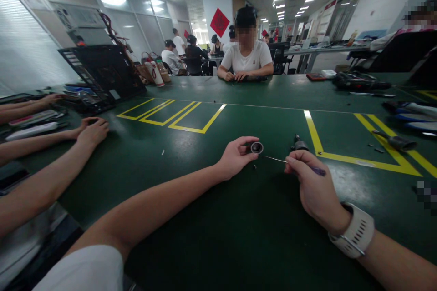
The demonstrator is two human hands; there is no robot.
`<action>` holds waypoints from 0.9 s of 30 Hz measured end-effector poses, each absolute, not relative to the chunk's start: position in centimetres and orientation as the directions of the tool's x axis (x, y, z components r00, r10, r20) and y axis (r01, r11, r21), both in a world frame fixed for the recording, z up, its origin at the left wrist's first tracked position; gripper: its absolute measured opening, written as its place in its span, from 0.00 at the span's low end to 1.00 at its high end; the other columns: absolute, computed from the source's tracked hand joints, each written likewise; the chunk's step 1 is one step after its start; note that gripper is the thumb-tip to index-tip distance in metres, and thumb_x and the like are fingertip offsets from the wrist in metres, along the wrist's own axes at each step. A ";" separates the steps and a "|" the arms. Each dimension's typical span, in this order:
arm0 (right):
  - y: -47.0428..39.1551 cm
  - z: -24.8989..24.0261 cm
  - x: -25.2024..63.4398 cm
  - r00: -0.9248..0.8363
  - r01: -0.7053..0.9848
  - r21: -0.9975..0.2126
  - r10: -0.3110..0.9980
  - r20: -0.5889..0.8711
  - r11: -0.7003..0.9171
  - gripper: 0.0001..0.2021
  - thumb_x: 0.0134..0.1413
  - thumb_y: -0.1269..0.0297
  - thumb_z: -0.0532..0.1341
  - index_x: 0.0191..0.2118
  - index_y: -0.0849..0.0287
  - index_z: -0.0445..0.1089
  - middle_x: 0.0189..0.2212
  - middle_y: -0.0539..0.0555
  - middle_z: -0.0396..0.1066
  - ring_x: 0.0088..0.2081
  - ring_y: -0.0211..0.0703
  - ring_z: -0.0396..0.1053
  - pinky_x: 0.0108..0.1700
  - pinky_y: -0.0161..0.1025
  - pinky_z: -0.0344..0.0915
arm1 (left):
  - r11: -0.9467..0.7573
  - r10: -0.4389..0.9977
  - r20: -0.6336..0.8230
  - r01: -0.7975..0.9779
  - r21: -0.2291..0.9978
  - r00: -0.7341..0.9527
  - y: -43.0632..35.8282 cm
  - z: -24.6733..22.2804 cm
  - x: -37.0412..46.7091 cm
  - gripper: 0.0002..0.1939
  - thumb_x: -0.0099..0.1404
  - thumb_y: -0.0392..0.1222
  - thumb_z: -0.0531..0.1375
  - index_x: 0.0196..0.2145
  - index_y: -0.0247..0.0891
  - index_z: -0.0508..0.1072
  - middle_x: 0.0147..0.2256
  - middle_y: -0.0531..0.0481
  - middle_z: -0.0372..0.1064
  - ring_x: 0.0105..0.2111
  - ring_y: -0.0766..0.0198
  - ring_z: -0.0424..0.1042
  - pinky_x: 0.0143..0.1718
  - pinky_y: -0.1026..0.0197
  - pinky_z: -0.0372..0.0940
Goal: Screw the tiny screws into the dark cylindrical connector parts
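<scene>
My left hand (235,157) pinches a short metal ring-shaped part (256,148) by its side, its round hollow end turned towards me. In my right hand (312,182) is a thin screwdriver (319,171) with a dark purple handle. Its slim shaft points left and its tip is a little apart from the metal part. Just beyond my right hand lies a dark cylindrical metal piece with a narrow end (301,143), partly hidden by the fingers. A tiny dark piece (254,167) rests on the table below the metal part.
Yellow tape (368,162) marks the green table (191,163). At right lie a metal cylinder with a stem (401,142), small dark bits and blue-handled tools (419,118). A co-worker (246,57) sits opposite; other people's arms (92,132) rest at left near a black rack (105,72).
</scene>
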State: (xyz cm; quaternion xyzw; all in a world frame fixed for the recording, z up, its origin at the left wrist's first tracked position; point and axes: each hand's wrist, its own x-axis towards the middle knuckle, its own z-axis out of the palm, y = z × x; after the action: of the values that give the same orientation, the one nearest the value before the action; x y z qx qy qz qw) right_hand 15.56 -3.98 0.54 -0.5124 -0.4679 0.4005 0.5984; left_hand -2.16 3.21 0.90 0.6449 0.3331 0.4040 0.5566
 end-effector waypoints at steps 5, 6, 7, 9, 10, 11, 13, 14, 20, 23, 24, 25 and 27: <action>-4.0 0.8 15.4 0.182 0.003 -0.997 0.980 0.076 0.077 0.07 0.48 0.60 0.63 0.27 0.56 0.67 0.23 0.47 0.64 0.28 0.40 0.62 0.33 0.39 0.58 | -0.276 0.905 0.199 0.163 0.947 0.376 3.8 1.6 -3.3 0.23 0.55 0.33 0.62 0.49 0.34 0.66 0.43 0.42 0.70 0.39 0.59 0.71 0.36 0.57 0.68; -4.1 0.9 15.4 0.165 0.006 -0.998 0.984 0.064 0.064 0.07 0.48 0.59 0.63 0.28 0.56 0.68 0.25 0.48 0.65 0.30 0.41 0.63 0.34 0.40 0.59 | -0.313 0.898 0.208 0.230 0.922 0.387 4.1 1.7 -3.7 0.22 0.55 0.32 0.61 0.48 0.34 0.67 0.43 0.42 0.69 0.40 0.59 0.71 0.37 0.57 0.68; -4.1 0.9 15.4 0.150 0.015 -0.998 0.987 0.056 0.054 0.08 0.47 0.58 0.64 0.29 0.56 0.69 0.26 0.48 0.66 0.31 0.42 0.63 0.35 0.41 0.59 | -0.355 0.885 0.215 0.299 0.886 0.414 4.4 1.8 -4.1 0.21 0.54 0.32 0.62 0.47 0.34 0.68 0.44 0.42 0.69 0.41 0.59 0.70 0.39 0.56 0.67; -4.1 0.9 15.4 0.126 0.048 -0.998 0.991 0.046 0.040 0.09 0.47 0.56 0.64 0.31 0.57 0.69 0.28 0.50 0.67 0.33 0.43 0.64 0.36 0.42 0.60 | -0.436 0.840 0.205 0.400 0.806 0.501 5.0 2.0 -4.8 0.19 0.53 0.29 0.61 0.44 0.36 0.70 0.45 0.44 0.68 0.43 0.59 0.69 0.43 0.55 0.66; -4.2 0.9 15.4 0.119 0.070 -0.997 0.992 0.047 0.039 0.10 0.47 0.56 0.64 0.32 0.57 0.69 0.29 0.50 0.67 0.33 0.44 0.65 0.36 0.42 0.61 | -0.470 0.815 0.195 0.427 0.773 0.545 5.2 2.1 -5.1 0.19 0.53 0.28 0.59 0.44 0.36 0.71 0.45 0.44 0.68 0.44 0.59 0.68 0.44 0.56 0.65; -4.2 0.9 15.4 0.112 0.092 -0.995 0.992 0.050 0.040 0.10 0.48 0.55 0.63 0.32 0.57 0.69 0.29 0.50 0.67 0.34 0.44 0.65 0.36 0.43 0.61 | -0.500 0.792 0.185 0.444 0.743 0.582 5.4 2.2 -5.3 0.20 0.54 0.28 0.58 0.45 0.37 0.70 0.45 0.44 0.68 0.44 0.60 0.68 0.44 0.56 0.64; -4.2 0.8 15.5 0.101 0.126 -0.991 0.993 0.056 0.043 0.10 0.49 0.55 0.63 0.33 0.57 0.69 0.30 0.50 0.67 0.34 0.44 0.65 0.36 0.43 0.61 | -0.568 0.742 0.173 0.471 0.676 0.647 5.3 2.7 -5.4 0.19 0.56 0.29 0.56 0.45 0.37 0.70 0.45 0.45 0.68 0.45 0.61 0.67 0.45 0.56 0.63; -4.2 0.8 15.5 0.097 0.137 -0.989 0.993 0.061 0.047 0.10 0.49 0.55 0.62 0.33 0.56 0.69 0.30 0.50 0.67 0.34 0.44 0.65 0.36 0.43 0.61 | -0.612 0.712 0.173 0.482 0.627 0.680 5.2 2.9 -5.3 0.18 0.57 0.30 0.55 0.46 0.37 0.70 0.45 0.45 0.68 0.45 0.60 0.67 0.47 0.55 0.62; -4.2 0.6 15.4 0.098 0.211 -0.972 0.987 0.124 0.101 0.09 0.49 0.56 0.62 0.31 0.56 0.69 0.28 0.49 0.67 0.32 0.42 0.65 0.35 0.41 0.60 | -0.836 0.529 0.213 0.462 0.295 0.821 3.6 3.9 -3.4 0.23 0.57 0.53 0.60 0.46 0.36 0.70 0.48 0.41 0.66 0.51 0.50 0.60 0.51 0.48 0.55; -4.3 0.9 15.2 0.092 0.263 -0.956 0.983 0.157 0.128 0.08 0.50 0.58 0.61 0.30 0.57 0.69 0.27 0.49 0.67 0.31 0.42 0.64 0.33 0.40 0.60 | -0.874 0.476 0.171 0.441 0.205 0.863 3.8 3.6 -2.6 0.17 0.62 0.49 0.56 0.44 0.36 0.70 0.46 0.42 0.66 0.48 0.53 0.63 0.49 0.51 0.57; -4.4 1.1 15.2 0.086 0.279 -0.951 0.983 0.164 0.134 0.08 0.50 0.58 0.61 0.30 0.57 0.69 0.27 0.49 0.67 0.31 0.42 0.65 0.33 0.40 0.60 | -0.880 0.467 0.162 0.438 0.184 0.870 3.9 3.4 -2.4 0.15 0.63 0.47 0.54 0.43 0.36 0.70 0.45 0.43 0.67 0.46 0.56 0.64 0.48 0.52 0.57; -4.5 1.3 15.1 0.079 0.294 -0.946 0.983 0.168 0.138 0.07 0.50 0.58 0.61 0.30 0.57 0.69 0.27 0.49 0.67 0.31 0.42 0.65 0.33 0.39 0.60 | -0.884 0.462 0.157 0.438 0.166 0.873 4.1 3.3 -2.3 0.13 0.64 0.44 0.52 0.42 0.36 0.70 0.44 0.44 0.67 0.45 0.57 0.65 0.47 0.54 0.58; -4.6 1.6 14.9 0.066 0.316 -0.938 0.983 0.172 0.143 0.07 0.50 0.59 0.60 0.30 0.57 0.69 0.27 0.49 0.68 0.31 0.42 0.65 0.33 0.39 0.60 | -0.886 0.460 0.148 0.441 0.143 0.875 4.3 3.1 -2.1 0.10 0.65 0.40 0.51 0.39 0.35 0.70 0.40 0.45 0.67 0.42 0.60 0.65 0.45 0.57 0.59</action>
State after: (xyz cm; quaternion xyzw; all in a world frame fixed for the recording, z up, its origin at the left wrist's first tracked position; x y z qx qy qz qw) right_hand 14.91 -4.61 1.61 -0.5531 -0.5871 0.3501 0.4763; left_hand -2.13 4.30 3.15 0.9669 0.2331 0.0894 0.0525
